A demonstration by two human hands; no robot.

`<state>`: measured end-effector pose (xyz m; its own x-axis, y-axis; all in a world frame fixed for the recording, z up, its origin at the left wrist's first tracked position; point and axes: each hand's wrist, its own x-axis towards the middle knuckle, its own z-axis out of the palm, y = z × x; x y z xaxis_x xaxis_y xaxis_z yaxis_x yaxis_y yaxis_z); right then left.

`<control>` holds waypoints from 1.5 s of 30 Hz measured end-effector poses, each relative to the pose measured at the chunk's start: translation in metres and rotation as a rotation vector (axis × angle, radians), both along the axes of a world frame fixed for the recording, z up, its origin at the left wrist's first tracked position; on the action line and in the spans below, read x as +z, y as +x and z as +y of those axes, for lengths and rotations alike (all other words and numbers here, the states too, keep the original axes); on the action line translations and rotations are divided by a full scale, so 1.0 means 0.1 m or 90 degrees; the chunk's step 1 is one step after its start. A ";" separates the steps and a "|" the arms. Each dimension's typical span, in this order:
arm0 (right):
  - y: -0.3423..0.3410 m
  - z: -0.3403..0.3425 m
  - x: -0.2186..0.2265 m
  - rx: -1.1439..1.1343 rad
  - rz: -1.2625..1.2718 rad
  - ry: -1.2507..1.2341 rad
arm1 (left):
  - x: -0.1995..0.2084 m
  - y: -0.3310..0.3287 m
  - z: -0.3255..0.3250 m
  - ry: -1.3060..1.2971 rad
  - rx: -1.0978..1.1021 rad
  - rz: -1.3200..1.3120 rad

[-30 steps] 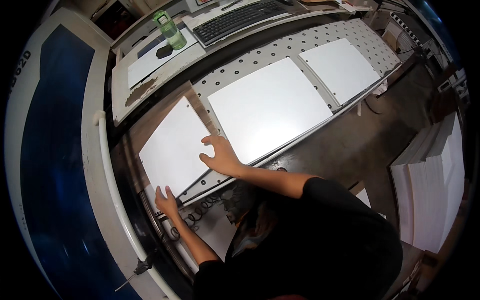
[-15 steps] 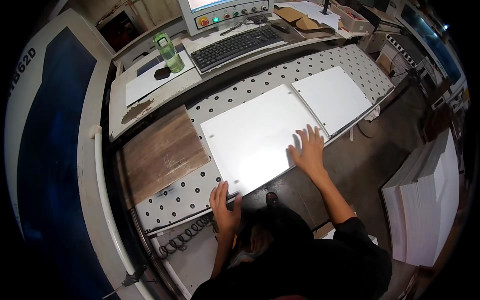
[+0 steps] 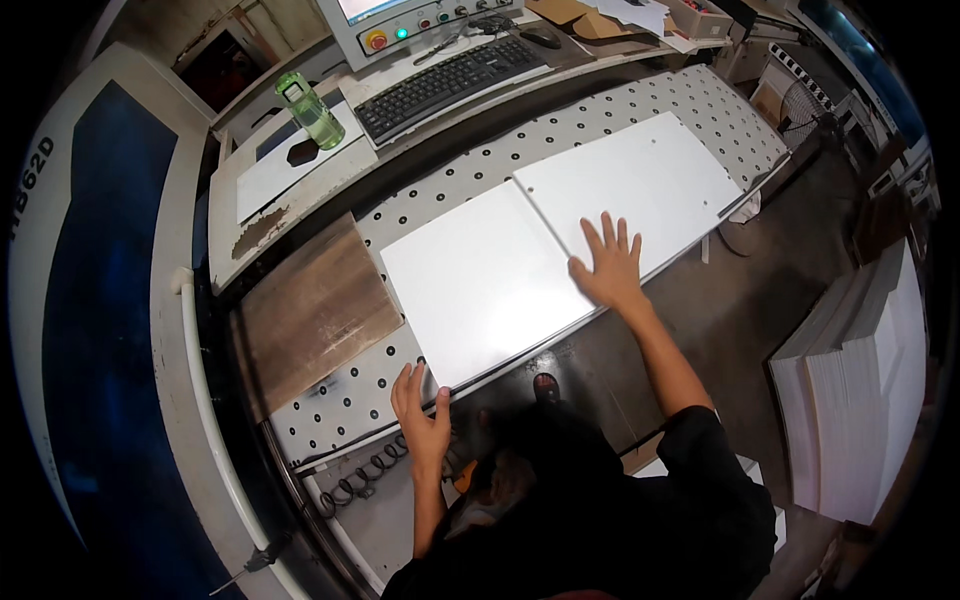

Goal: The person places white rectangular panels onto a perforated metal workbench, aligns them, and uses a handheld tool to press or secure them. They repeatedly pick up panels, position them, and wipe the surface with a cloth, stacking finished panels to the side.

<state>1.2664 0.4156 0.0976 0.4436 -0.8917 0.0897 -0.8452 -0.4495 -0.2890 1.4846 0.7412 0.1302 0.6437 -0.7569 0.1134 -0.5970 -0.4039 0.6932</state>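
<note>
White panel (image 3: pixel 480 285) lies flat on the perforated tabletop (image 3: pixel 350 395) near its front edge; left hand (image 3: pixel 422 415) pinches its near corner, right hand (image 3: pixel 608 265) presses splayed on its right edge, seemingly steadying it.

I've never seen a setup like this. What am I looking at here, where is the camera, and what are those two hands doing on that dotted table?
This is no robot: a person works with bare hands, and a wide-angle camera on their head looks down, so straight edges bend. The dotted table is a perforated machine bed. On it lie two flat white panels side by side and a brown wooden board. The left hand grips the near corner of the nearer white panel. The right hand lies flat, fingers spread, across the seam onto the farther white panel. Behind are a keyboard, a green bottle and a control screen. A stack of white panels stands at the right.
</note>
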 end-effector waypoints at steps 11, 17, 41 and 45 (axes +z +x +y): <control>-0.67 -1.14 -0.42 -0.057 0.088 -0.034 | -0.09 -0.06 0.10 0.025 0.022 -0.010; -0.71 -1.16 -0.43 -0.043 0.109 -0.047 | -0.09 -0.06 0.08 0.024 0.052 0.011; -0.75 -1.10 -0.35 -0.023 0.072 -0.001 | -0.82 1.42 0.44 0.118 0.274 -0.178; -0.21 -0.55 -0.24 0.077 -0.175 0.050 | -0.91 2.18 0.43 0.259 0.350 -0.133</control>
